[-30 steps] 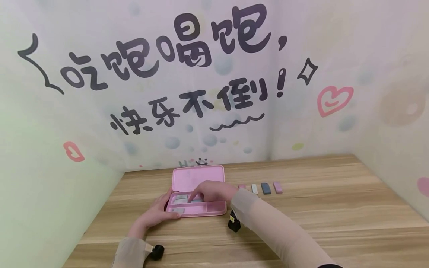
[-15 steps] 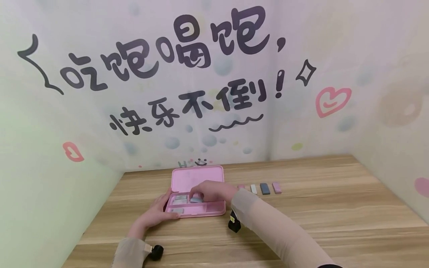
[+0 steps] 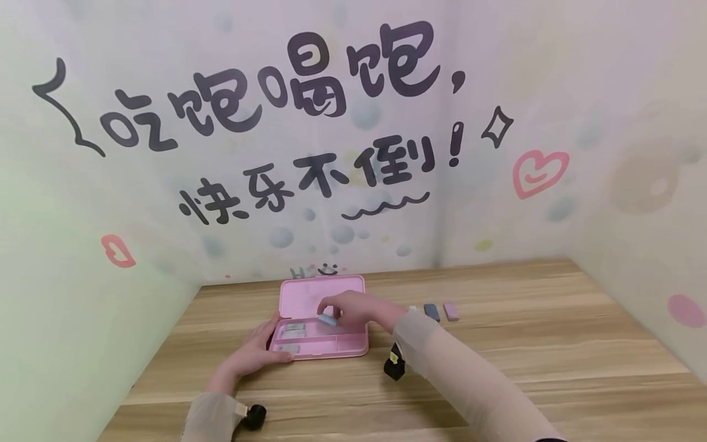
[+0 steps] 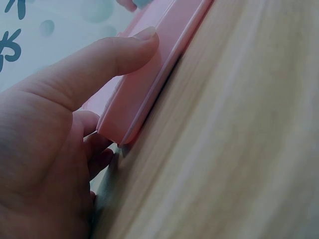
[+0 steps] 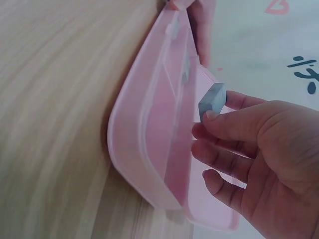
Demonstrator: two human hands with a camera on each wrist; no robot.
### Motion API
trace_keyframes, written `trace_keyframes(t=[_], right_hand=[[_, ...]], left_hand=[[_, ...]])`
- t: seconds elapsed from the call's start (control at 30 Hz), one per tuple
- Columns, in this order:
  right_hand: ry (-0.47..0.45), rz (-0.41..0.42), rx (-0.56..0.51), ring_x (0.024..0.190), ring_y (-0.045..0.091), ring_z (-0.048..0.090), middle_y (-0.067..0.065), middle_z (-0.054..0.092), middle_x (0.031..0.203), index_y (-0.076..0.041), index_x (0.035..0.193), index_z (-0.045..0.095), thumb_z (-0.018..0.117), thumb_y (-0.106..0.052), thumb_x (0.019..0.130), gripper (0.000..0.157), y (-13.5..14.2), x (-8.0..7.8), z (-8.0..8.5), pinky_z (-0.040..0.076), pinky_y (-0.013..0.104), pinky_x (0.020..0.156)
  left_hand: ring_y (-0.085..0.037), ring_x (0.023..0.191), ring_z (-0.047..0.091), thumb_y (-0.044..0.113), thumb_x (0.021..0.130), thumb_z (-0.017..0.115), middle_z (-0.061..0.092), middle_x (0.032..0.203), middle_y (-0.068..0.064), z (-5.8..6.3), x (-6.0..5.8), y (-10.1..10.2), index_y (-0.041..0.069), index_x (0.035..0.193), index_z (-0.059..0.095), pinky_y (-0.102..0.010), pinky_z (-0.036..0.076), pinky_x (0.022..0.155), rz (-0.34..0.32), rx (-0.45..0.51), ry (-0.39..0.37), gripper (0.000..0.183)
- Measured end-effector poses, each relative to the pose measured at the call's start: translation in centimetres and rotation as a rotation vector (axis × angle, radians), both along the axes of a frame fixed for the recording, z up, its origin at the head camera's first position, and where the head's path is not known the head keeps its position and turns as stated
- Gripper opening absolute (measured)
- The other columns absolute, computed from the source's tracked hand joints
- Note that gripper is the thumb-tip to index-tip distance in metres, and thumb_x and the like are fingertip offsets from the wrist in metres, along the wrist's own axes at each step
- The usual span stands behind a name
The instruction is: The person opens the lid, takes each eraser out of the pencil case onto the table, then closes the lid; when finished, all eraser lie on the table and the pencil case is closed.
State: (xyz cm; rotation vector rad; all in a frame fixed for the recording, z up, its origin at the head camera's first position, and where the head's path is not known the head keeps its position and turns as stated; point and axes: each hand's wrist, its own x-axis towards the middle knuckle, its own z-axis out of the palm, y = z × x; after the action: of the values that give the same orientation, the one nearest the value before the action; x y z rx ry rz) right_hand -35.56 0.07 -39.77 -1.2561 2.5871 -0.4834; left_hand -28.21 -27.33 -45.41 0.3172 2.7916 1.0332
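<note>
An open pink pencil case (image 3: 351,345) lies on the table with its lid (image 3: 298,297) tipped back towards the wall. My left hand (image 3: 251,351) grips its left end, thumb on the front edge and fingers around the side. Above the back compartment, my right hand (image 3: 356,307) pinches a light blue-grey eraser (image 3: 328,320) between thumb and finger. The right wrist view shows that eraser (image 5: 213,101) held clear of the case, other fingers loosely bent. Pale erasers (image 3: 293,334) lie in the back-left compartment, and a grey one (image 3: 289,348) sits in the front-left.
Right of the case, a dark blue eraser (image 3: 432,312) and a pink eraser (image 3: 450,312) stand in a row on the wooden table (image 3: 497,344). A white one (image 3: 413,308) is mostly hidden by the right wrist. A printed wall (image 3: 386,245) rises behind.
My right hand has lifted the blue-grey eraser up out of the back compartment. The left hand keeps its hold on the case. The head view has shifted slightly.
</note>
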Motion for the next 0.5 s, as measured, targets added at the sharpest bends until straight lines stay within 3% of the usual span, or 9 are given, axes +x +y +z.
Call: trace_keyframes(t=[0.27, 0.5], right_hand=[[-0.084, -0.08, -0.053, 0.092, 0.012, 0.057, -0.004, 0.063, 0.098, -0.023, 0.125, 0.06, 0.058, 0.007, 0.087, 0.048, 2.3, -0.1, 0.1, 0.047, 0.026, 0.079], [-0.169, -0.163, -0.136, 0.093, 0.015, 0.056, -0.003, 0.061, 0.1, -0.023, 0.126, 0.058, 0.056, 0.007, 0.09, 0.046, 4.1, 0.5, 0.5, 0.048, 0.03, 0.082]], left_hand=[[-0.047, 0.141, 0.012, 0.044, 0.077, 0.079, 0.016, 0.156, -0.027, -0.2, -0.1, -0.1, 0.004, 0.155, 0.01, -0.065, 0.014, 0.108, 0.001, -0.003, 0.0, 0.112], [-0.048, 0.141, 0.011, 0.042, 0.077, 0.079, 0.015, 0.156, -0.027, 0.0, 0.0, -0.1, 0.004, 0.155, 0.009, -0.065, 0.013, 0.108, -0.006, 0.014, -0.005, 0.112]])
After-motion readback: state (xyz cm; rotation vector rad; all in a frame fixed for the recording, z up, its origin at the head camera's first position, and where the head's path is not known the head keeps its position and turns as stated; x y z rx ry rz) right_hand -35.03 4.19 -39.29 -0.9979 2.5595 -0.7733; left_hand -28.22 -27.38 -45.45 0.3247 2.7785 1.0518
